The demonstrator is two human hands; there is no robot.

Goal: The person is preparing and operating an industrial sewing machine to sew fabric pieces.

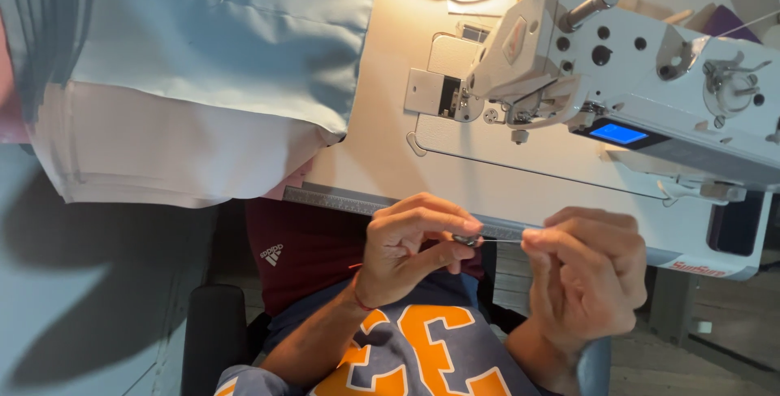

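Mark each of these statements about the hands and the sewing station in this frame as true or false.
1. The left hand pinches a small metal piece. True.
2. The right hand rests on the sewing machine. False: it is held below the table edge, fingertips at a thin thread by the metal piece.
3. Pale blue fabric lies left of the machine. True.
4. The machine's small screen is dark. False: it glows blue.

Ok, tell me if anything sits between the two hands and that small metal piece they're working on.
Nothing visible does. The left hand pinches the small metal piece in its fingertips, and the right hand pinches the thin thread that runs from it. The sewing machine stands farther back on the table.
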